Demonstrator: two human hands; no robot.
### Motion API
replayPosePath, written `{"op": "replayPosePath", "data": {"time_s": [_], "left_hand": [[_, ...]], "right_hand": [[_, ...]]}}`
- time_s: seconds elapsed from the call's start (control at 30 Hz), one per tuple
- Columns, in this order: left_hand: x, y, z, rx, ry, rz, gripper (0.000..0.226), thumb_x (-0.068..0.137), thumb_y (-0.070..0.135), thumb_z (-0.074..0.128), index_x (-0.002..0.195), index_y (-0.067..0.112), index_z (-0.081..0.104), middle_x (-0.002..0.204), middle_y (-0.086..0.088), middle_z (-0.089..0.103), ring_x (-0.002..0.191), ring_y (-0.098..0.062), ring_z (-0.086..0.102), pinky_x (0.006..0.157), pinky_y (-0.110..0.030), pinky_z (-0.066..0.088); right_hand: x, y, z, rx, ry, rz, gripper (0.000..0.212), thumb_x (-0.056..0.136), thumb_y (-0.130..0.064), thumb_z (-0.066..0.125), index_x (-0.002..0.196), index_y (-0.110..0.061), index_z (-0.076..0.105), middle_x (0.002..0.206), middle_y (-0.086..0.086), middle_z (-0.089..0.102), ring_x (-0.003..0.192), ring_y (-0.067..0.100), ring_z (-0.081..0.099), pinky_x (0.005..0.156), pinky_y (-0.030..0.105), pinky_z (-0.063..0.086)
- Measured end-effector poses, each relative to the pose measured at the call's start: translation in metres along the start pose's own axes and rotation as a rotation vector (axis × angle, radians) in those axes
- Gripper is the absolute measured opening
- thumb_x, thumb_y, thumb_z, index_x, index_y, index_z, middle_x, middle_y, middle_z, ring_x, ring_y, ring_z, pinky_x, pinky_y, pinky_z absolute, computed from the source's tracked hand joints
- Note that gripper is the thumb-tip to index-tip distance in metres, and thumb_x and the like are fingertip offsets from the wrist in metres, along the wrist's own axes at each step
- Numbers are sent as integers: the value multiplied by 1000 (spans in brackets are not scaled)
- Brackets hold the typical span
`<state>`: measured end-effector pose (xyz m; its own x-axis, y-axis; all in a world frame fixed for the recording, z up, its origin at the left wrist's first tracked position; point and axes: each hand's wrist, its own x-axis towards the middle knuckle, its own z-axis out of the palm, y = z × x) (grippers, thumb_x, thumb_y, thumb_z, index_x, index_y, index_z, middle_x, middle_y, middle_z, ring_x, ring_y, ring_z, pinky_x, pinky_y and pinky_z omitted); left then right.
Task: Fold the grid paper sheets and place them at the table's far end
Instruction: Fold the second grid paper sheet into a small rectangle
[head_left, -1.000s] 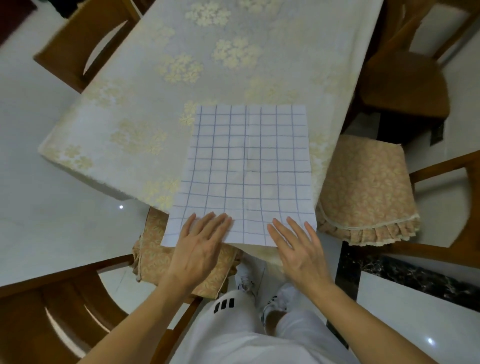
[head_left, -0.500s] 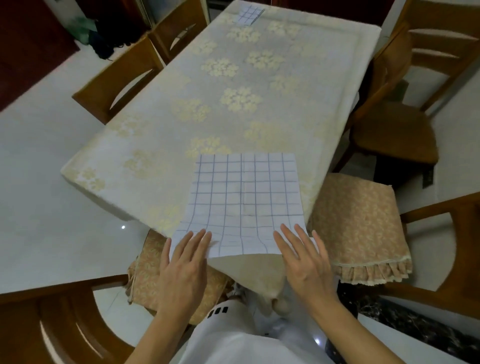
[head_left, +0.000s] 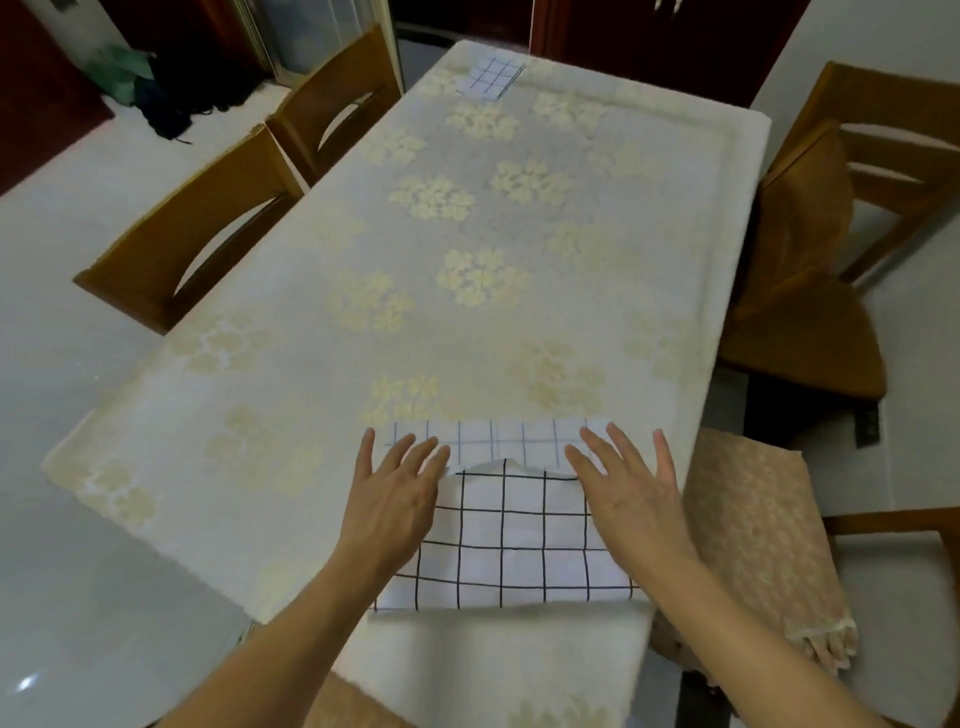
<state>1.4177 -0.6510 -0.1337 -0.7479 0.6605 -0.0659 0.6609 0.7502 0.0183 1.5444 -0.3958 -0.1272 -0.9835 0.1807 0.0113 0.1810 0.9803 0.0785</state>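
Observation:
A grid paper sheet (head_left: 506, 540) lies at the near end of the table, its near half turned up over its far half, with a strip of the far half showing beyond the flap. My left hand (head_left: 395, 493) presses flat on the flap's left corner, fingers straight. On the flap's right corner my right hand (head_left: 628, 488) lies flat with spread fingers. The flap's far edge is wavy between the hands. A folded grid paper (head_left: 492, 78) rests at the table's far end.
The table (head_left: 363, 270) wears a pale cloth with yellow flower prints. Two wooden chairs (head_left: 208, 223) stand along the left side, another chair (head_left: 831, 234) on the right. A cushioned seat (head_left: 753, 540) sits close at the near right.
Both hands took the sheet's near edge and carried it away from me over the far half. The view has tilted up, showing the table's far end.

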Motion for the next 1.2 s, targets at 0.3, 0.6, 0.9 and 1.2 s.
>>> {"op": "replayPosePath", "data": {"time_s": [0.3,0.6,0.9,1.2], "left_hand": [[57,-24,44,-29,-88,41,45,98,24,38,141,18,49,144,-6,54,132,-31,51,114,-63,25],[79,-31,61,-95,-63,-49,45,99,29,35,140,21,49,145,-6,52,136,-29,46,115,-64,23],[17,0,72,-205,-26,-92,55,100,39,29,150,19,39,159,-6,32,146,-26,30,116,-57,24],[8,-7,100,-154,-84,-143,61,101,50,22,156,26,18,166,-5,8,152,-24,5,119,-55,16]], "right_hand": [[60,3,40,25,-271,74,82,71,6,73,143,-24,48,154,6,41,146,30,30,115,65,7],[91,0,71,87,-247,152,48,99,-31,48,147,-25,42,155,3,40,147,26,28,114,63,12],[27,-20,69,329,-48,220,56,101,-44,28,151,-20,36,160,4,29,150,23,21,118,55,20],[25,-17,109,287,-178,217,64,101,-58,14,157,-27,15,166,1,4,153,24,1,122,53,12]]}}
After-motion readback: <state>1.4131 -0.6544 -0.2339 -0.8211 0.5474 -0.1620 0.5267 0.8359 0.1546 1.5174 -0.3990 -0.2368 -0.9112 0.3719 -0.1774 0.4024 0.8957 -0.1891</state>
